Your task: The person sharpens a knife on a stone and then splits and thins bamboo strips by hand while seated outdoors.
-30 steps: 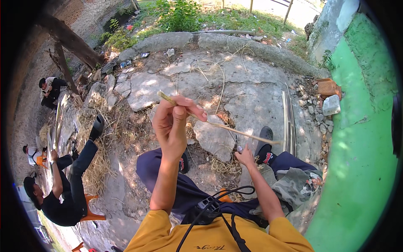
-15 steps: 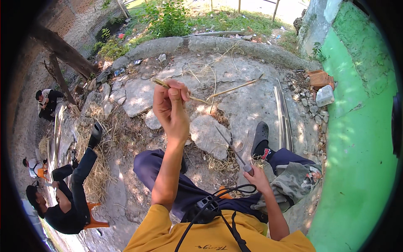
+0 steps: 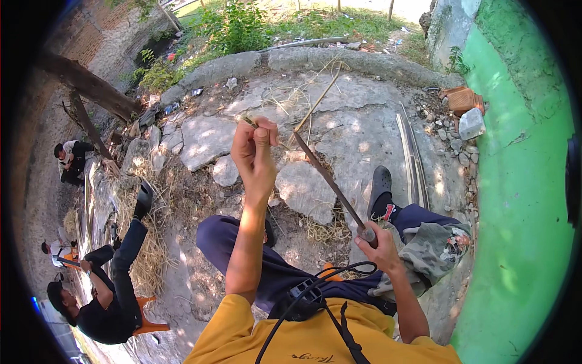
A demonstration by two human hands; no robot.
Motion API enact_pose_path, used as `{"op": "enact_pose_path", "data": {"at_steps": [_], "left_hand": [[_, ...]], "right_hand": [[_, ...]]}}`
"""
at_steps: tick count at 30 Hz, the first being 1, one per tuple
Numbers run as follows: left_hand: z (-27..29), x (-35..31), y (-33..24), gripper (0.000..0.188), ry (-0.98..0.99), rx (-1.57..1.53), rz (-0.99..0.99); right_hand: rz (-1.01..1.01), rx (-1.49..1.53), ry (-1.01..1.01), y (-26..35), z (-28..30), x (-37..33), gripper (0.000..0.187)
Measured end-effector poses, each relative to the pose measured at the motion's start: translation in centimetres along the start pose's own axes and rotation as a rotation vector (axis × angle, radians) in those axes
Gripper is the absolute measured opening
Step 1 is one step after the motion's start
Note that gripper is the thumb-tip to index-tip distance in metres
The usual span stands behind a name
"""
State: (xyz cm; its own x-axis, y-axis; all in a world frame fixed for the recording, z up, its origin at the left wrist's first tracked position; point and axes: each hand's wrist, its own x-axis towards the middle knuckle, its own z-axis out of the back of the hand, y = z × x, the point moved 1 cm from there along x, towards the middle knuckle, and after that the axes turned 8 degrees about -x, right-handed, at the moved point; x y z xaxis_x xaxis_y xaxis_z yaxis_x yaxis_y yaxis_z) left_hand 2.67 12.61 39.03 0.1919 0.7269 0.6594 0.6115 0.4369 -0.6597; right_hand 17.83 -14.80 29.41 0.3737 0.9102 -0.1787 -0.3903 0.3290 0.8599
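My left hand is raised in front of me, its fingers pinched on a thin, yellowish bamboo strip. A short end of the strip pokes out above the fingers. Its longer part, sharply bent, slants up and away to the right. In my right hand is the handle of a long, narrow knife with a dark blade. The blade points up and left, and its tip appears at the strip's bend; whether they touch I cannot tell.
Long split strips lie beside the green wall. Straw-like shavings litter the ground at left. A person in black sits on an orange stool there, two others farther back. Bricks and rubble line the wall's base.
My right hand has lifted the knife, bringing its tip up to the strip's bend. My left hand has shifted slightly right, and the strip's far part now points more steeply upward.
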Motion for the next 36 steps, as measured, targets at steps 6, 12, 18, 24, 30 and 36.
{"op": "enact_pose_path", "data": {"at_steps": [6, 12, 18, 24, 30, 36], "left_hand": [[-0.2, -0.3, -0.1, 0.012, -0.046, 0.042, -0.036], [0.0, 0.0, -0.3, 0.013, -0.024, -0.008, -0.018], [0.3, -0.7, 0.0, 0.016, 0.038, -0.026, -0.021], [0.7, -0.8, -0.3, 0.016, 0.013, -0.036, -0.068], [1.3, -0.6, -1.4, 0.013, -0.032, -0.046, -0.082], [2.5, -0.3, -0.6, 0.012, -0.110, -0.062, -0.116]], "right_hand": [[0.145, -0.049, -0.067, 1.1, -1.9, 2.0, 0.030], [0.038, -0.011, 0.007, 1.7, -2.3, 2.5, 0.029], [0.140, 0.060, 0.002, 3.9, -4.7, 7.0, 0.032], [0.227, 0.048, -0.062, 0.8, -8.3, 11.6, 0.031], [0.231, 0.101, -0.013, 3.3, -9.4, 12.5, 0.028], [0.182, 0.068, -0.014, -0.4, -12.2, 15.7, 0.027]]}}
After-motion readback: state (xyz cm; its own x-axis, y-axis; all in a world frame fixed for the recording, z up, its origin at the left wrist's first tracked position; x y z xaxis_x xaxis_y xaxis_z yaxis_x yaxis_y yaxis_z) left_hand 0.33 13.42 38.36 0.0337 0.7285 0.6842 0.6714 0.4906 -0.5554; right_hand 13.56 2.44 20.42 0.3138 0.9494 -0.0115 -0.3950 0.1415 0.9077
